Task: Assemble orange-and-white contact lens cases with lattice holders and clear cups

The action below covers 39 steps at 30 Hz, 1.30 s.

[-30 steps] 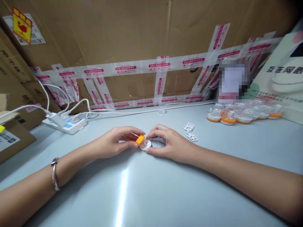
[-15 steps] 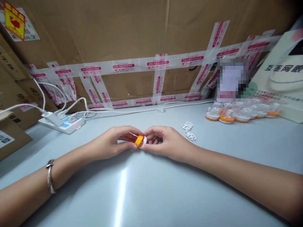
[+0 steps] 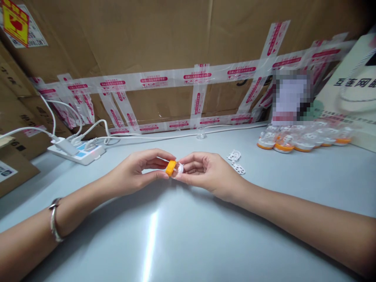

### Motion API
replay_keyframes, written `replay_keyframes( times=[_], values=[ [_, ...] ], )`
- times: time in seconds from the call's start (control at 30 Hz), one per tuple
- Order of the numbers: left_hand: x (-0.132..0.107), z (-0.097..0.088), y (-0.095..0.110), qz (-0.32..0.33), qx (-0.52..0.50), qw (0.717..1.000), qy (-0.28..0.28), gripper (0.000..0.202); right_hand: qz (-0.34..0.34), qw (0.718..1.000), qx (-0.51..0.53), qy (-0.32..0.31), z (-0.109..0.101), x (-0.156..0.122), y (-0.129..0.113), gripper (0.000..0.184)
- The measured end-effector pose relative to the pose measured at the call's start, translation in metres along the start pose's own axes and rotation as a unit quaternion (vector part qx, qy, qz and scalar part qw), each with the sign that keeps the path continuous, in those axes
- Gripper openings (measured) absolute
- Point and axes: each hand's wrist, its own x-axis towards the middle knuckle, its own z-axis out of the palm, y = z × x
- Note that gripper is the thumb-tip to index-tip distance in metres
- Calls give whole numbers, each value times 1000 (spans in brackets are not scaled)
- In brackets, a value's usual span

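Observation:
Between my hands is a small piece with an orange base [image 3: 170, 168] and a clear and white plastic part [image 3: 179, 169]. My left hand [image 3: 143, 170] is closed on the orange base, thumb below and fingers above. My right hand [image 3: 205, 172] pinches the clear and white part from the other side. Whether the two parts are joined or slightly apart I cannot tell. Just beyond my right hand, two flat white openwork plastic pieces [image 3: 234, 155] lie on the table.
Several clear-topped pieces with orange and white bases [image 3: 283, 145] stand in rows at the back right, by a pixelated upright object [image 3: 290, 98] and a paper bag [image 3: 346, 90]. A power strip [image 3: 78, 152] with cables sits left. Taped cardboard [image 3: 164, 43] forms the back. A clear ring-like item [image 3: 200, 133] lies near it.
Both hands have risen slightly in view with the piece. The orange base is turned a little, and more of the clear and white part shows.

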Motion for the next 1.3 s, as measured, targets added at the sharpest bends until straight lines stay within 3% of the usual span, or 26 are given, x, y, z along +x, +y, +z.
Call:
replay_keyframes(
  times=[0.23,0.7,1.07,1.3],
  values=[
    [-2,-2,9,50,21,998,29,27,15,999,18,32,3,-9,-14,25],
    [-9,-5,28,119,126,983,66,32,-48,998,-3,45,5,-25,-33,17],
    [-10,-2,36,187,201,958,83,32,-106,993,-19,47,5,-29,-35,16],
    [-12,0,37,184,230,951,98,33,-112,992,-31,48,5,-31,-35,16]
  ],
)
